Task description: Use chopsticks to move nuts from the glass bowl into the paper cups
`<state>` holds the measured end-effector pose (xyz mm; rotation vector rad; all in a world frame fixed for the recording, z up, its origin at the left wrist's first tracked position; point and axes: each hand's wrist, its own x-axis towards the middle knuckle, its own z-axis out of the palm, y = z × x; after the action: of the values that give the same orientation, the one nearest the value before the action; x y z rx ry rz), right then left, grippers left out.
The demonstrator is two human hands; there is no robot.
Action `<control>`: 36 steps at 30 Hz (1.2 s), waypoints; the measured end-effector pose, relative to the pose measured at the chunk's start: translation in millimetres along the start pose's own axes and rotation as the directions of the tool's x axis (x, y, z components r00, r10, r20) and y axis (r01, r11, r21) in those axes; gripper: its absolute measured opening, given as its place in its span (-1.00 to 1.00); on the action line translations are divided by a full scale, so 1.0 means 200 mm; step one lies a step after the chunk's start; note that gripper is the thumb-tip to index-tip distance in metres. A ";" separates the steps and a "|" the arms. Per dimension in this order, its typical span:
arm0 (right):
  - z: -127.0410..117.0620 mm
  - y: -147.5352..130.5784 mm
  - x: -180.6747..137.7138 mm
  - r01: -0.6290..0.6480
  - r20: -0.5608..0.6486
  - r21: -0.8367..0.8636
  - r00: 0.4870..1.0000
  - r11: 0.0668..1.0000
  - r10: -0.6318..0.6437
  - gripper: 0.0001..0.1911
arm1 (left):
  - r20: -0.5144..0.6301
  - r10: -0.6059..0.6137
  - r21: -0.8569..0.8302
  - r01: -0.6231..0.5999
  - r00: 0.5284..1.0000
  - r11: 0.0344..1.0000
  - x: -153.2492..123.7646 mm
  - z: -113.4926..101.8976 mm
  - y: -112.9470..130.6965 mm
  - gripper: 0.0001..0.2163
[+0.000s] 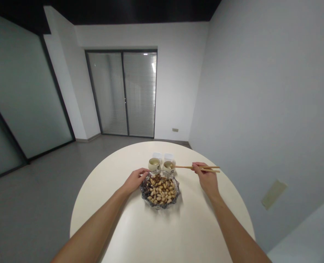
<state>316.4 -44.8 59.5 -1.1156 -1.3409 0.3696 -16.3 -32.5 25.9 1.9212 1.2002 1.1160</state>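
Observation:
A clear glass bowl with a scalloped rim [177, 190] stands on the table, filled with pistachios [162, 191] and darker seeds or nuts. My left hand [136, 179] rests at the bowl's upper left rim, fingers stretched towards the cups; whether it presses on the glass I cannot tell. In my right hand [207, 179] is a pair of wooden chopsticks [184, 167], held near the back and pointing left. Their tips reach the mouth of the right ceramic cup [168, 168]. Anything pinched there is too small to make out. A second ceramic cup [153, 165] stands beside it, left.
Two small white containers [157, 155] sit behind the cups. The round cream table [101, 193] has its edge close beyond them. A grey wall [260, 91] stands to the right, and glass doors [123, 95] are across the room.

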 end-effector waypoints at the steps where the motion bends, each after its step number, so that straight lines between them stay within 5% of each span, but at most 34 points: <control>1: 0.00 0.00 0.00 0.005 0.008 -0.001 1.000 1.000 -0.005 -0.60 | 0.000 -0.005 -0.003 0.005 1.000 1.000 0.00 0.00 0.00 -0.66; 29: 0.02 -0.04 -0.03 0.052 -0.013 0.009 0.999 0.999 -0.052 -0.62 | -0.008 0.002 0.005 -0.002 1.000 1.000 0.00 0.00 -0.01 -0.66; 36: 0.07 -0.09 -0.09 0.107 0.129 0.028 0.986 0.994 -0.110 -0.69 | 0.003 -0.005 0.006 0.005 1.000 1.000 0.00 0.00 0.00 -0.67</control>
<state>293.0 -61.8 61.4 -1.0099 -1.5032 0.3806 -16.7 -31.8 25.3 1.9229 1.2068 1.1081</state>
